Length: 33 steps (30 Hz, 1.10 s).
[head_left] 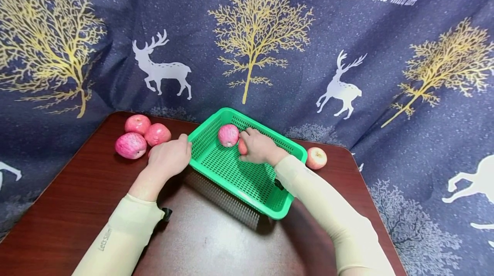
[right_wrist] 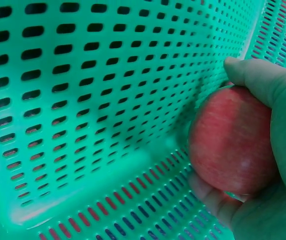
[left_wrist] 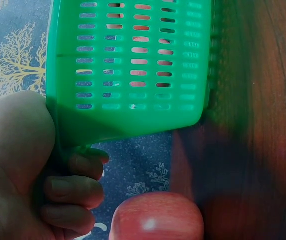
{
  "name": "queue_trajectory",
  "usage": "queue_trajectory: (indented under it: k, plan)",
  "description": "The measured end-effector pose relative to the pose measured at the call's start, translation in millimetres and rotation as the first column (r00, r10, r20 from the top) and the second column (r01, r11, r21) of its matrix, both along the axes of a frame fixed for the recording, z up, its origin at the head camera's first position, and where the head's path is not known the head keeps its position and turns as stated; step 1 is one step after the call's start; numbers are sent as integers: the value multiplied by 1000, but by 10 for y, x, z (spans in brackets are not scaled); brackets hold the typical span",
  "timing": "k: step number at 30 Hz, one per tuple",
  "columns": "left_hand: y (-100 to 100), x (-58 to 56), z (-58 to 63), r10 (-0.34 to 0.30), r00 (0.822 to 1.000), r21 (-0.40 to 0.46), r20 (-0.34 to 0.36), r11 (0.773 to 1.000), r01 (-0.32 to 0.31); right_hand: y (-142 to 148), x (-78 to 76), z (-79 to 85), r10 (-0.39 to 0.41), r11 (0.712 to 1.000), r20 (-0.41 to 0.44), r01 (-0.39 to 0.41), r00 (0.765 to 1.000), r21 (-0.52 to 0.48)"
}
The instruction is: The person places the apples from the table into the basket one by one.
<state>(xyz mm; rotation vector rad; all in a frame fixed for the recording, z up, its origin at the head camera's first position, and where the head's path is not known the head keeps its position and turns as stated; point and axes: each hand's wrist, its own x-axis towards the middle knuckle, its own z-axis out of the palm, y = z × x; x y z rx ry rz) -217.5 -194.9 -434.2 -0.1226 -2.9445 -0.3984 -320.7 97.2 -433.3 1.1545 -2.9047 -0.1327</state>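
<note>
A green perforated plastic basket [head_left: 235, 186] stands on the table. My left hand [head_left: 170, 156] grips its rim at the left end, and in the left wrist view the fingers [left_wrist: 75, 192] curl beneath that rim. Inside the basket, my right hand [head_left: 259, 146] holds a red apple [right_wrist: 232, 142], thumb on one side and fingers on the other. Most of this apple is covered by the hand in the head view. Beside it in the basket lies another pinkish-red apple [head_left: 228, 135].
Left of the basket, several apples [head_left: 131, 146] sit in a group on the brown table [head_left: 73, 207], one partly hidden behind my left hand. A paler apple [head_left: 316, 158] rests off the basket's right end. A dark blue printed cloth [head_left: 270, 95] hangs behind the table.
</note>
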Motion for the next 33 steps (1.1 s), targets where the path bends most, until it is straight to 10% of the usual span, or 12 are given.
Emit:
queue_trajectory:
  k: [33]
  plan:
    - [5, 10, 20, -6, 1000, -9, 5, 1000, 6, -15, -44, -159, 31, 998, -55, -28, 998, 54]
